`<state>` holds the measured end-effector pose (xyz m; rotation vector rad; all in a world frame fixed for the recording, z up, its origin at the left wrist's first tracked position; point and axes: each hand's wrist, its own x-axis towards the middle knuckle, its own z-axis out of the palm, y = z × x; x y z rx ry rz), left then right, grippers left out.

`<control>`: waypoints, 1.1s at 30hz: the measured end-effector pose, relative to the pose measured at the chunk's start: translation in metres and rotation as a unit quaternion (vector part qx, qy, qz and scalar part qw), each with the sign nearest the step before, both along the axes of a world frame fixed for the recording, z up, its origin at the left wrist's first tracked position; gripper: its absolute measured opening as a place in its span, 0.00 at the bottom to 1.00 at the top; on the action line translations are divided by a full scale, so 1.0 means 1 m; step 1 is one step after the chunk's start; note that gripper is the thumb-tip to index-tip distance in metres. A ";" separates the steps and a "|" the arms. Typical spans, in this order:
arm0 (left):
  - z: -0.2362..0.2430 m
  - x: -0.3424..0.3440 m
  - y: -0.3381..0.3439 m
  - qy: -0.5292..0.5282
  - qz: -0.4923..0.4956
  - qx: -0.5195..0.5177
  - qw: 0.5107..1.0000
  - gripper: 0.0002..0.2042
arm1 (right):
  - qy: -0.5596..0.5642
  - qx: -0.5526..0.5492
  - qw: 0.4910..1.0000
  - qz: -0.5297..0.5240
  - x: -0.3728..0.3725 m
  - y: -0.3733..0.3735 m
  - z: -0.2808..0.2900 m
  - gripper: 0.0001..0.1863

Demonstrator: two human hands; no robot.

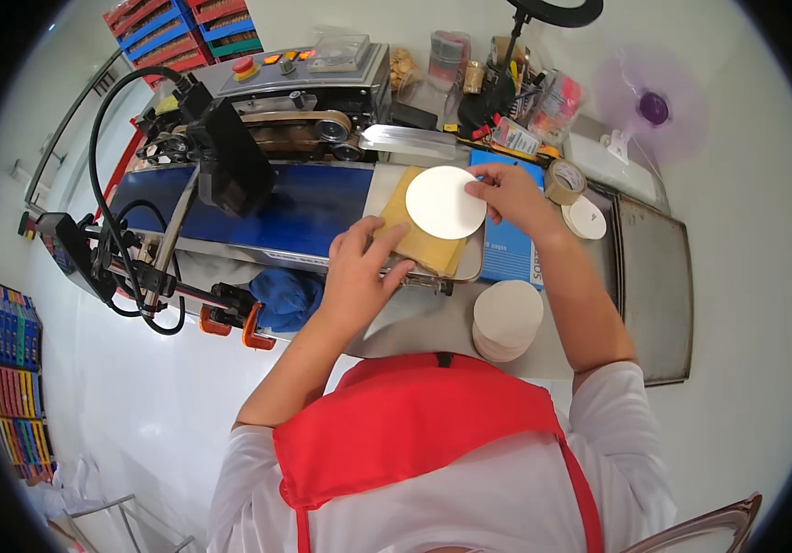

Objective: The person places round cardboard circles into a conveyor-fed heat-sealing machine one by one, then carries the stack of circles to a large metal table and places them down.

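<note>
My right hand (pixel 514 195) pinches the right edge of a round white disc (pixel 445 203) between thumb and fingers. The disc is over a folded yellow cloth or pad (pixel 435 253) at the end of a blue conveyor belt (pixel 318 198). Fingers apart, my left hand (pixel 364 267) rests at the left edge of the yellow pad and holds nothing. A stack of similar off-white discs (pixel 508 318) stands close to my body, below a blue box (pixel 505 251) that is partly hidden by my right hand.
Over the belt a black device (pixel 225 157) hangs from a clamped stand. Behind the belt is a machine with a red button (pixel 245 67). To the right are a tape roll (pixel 565 182), a few white discs (pixel 585 219) and a purple fan (pixel 652 108). Blue cloth (pixel 285 297) lies by orange clamps.
</note>
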<state>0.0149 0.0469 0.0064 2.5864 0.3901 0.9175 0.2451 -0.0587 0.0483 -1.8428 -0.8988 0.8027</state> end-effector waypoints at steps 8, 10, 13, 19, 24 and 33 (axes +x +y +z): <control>0.004 -0.001 0.000 0.011 -0.014 0.001 1.000 0.20 | -0.115 0.006 0.993 -0.034 -0.023 0.006 -0.007 0.19; 0.006 -0.002 0.000 -0.004 -0.004 0.007 1.000 0.19 | -0.100 0.017 0.994 -0.035 -0.021 0.008 -0.014 0.19; 0.006 -0.007 0.003 -0.014 -0.009 -0.007 1.000 0.18 | -0.075 0.027 0.996 -0.033 -0.026 0.012 -0.011 0.17; -0.001 -0.015 0.016 -0.039 0.008 -0.022 0.999 0.19 | -0.069 0.011 0.997 -0.026 -0.040 0.029 -0.001 0.17; -0.002 -0.020 0.020 -0.033 0.020 -0.058 0.998 0.19 | -0.097 0.006 0.995 -0.006 -0.043 0.035 -0.005 0.21; 0.003 -0.027 0.023 -0.037 0.013 -0.072 0.997 0.17 | -0.200 -0.035 0.971 0.130 -0.050 0.033 0.010 0.36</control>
